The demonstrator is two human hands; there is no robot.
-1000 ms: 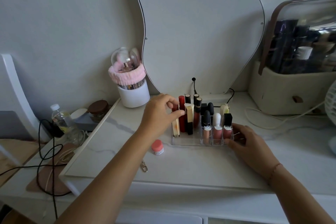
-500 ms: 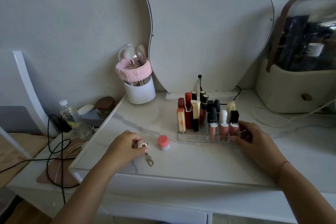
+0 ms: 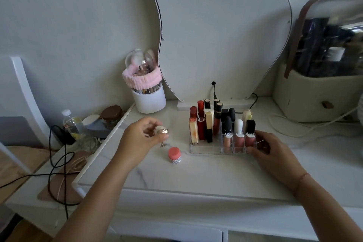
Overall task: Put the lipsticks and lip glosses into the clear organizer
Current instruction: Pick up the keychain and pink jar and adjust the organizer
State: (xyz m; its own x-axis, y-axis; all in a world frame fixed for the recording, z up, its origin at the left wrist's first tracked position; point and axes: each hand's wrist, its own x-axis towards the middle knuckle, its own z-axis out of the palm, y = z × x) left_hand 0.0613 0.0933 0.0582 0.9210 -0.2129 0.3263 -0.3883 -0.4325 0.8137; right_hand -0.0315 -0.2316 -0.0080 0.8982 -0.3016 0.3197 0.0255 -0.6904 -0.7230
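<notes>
Pinching a small gold-capped item (image 3: 162,131) in the left hand (image 3: 137,139), right hand (image 3: 272,151) curled against the clear organizer (image 3: 206,148). Probably best to keep that brace and drop it straight into an open front slot.

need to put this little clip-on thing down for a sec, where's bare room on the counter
Bare marble in front of the clear organizer, between it and the counter's near edge, right of the pink-lidded jar. Also open between the white cup and the left hand. Crowded at the organizer, where the right hand rests.
</notes>
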